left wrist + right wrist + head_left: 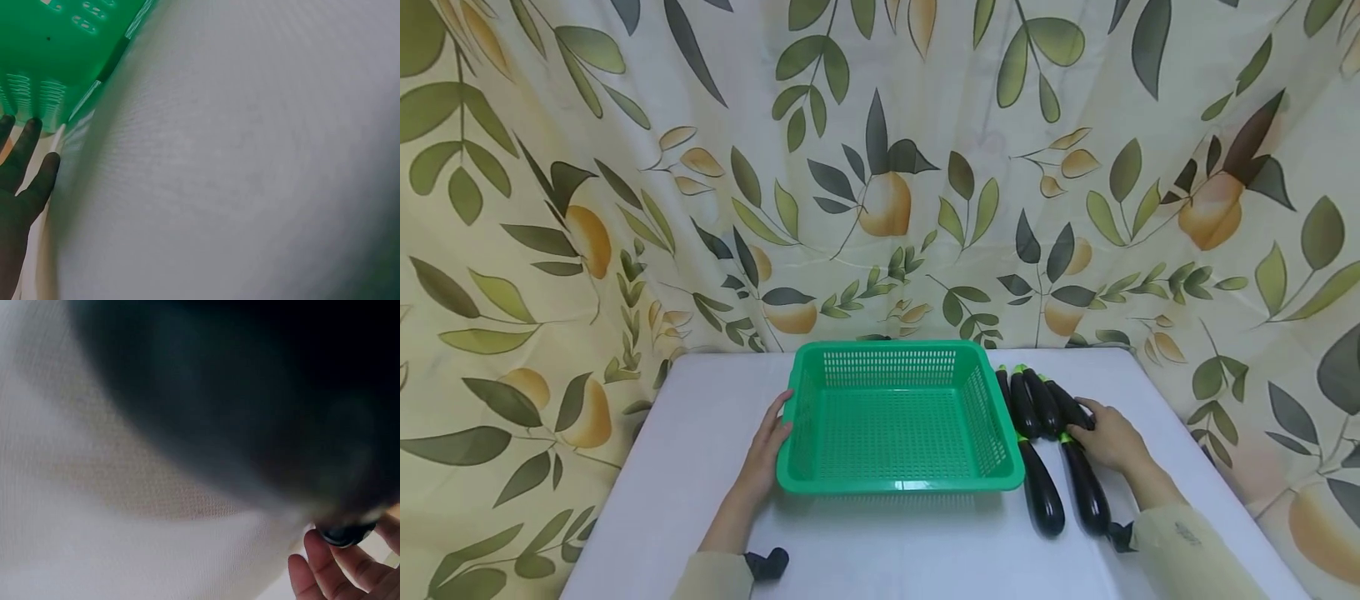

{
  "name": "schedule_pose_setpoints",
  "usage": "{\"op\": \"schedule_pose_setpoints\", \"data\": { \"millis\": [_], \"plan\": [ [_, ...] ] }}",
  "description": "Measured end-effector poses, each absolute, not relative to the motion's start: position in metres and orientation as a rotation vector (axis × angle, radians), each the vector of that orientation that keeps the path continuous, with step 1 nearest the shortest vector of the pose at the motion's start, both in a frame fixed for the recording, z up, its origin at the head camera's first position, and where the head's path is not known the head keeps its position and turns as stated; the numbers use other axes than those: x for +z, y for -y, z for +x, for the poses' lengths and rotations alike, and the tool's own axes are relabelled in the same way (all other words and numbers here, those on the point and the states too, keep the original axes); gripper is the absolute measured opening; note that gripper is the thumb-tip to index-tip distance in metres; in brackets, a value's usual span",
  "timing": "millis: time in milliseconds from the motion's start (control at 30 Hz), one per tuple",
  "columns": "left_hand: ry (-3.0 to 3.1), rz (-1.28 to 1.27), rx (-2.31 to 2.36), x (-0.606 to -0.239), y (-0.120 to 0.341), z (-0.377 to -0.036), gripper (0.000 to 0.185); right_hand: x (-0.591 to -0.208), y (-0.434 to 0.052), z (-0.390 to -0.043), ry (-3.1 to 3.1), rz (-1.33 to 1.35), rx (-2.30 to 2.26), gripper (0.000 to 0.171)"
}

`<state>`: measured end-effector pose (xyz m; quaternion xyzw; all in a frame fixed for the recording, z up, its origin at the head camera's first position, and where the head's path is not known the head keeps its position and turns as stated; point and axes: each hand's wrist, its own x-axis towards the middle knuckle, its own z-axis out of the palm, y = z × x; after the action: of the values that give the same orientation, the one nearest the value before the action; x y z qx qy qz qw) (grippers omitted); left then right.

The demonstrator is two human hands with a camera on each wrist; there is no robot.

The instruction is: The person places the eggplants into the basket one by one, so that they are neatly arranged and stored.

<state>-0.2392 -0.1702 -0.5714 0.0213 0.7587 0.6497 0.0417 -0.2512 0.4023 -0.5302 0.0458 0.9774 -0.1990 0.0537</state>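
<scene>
A green plastic basket [887,433] with a perforated bottom and sides stands on the white table, and nothing lies in it. My left hand [766,446] rests against its left side, with fingers extended; the left wrist view shows the fingertips at the basket wall [37,94]. Several dark eggplants lie right of the basket in two rows. In the head view, my right hand [1112,437] holds the lower end of the rightmost back eggplant [1063,402] between thumb and fingers. The right wrist view shows fingers [322,556] around a dark rounded end [347,534].
Two front eggplants [1041,492] point toward me, one beside my right wrist. A large dark blurred shape [219,406] fills much of the right wrist view. Behind the white table [880,550] hangs a curtain [880,275] printed with leaves and fruit.
</scene>
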Motion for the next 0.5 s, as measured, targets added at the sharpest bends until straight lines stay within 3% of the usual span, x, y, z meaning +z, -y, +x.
{"op": "schedule_pose_setpoints", "data": {
  "millis": [500],
  "plan": [
    [-2.303,0.064,1.988,-0.572,0.171,-0.242,0.048,-0.494,-0.388,-0.248,-3.052,0.075,-0.691,0.067]
  ]
}}
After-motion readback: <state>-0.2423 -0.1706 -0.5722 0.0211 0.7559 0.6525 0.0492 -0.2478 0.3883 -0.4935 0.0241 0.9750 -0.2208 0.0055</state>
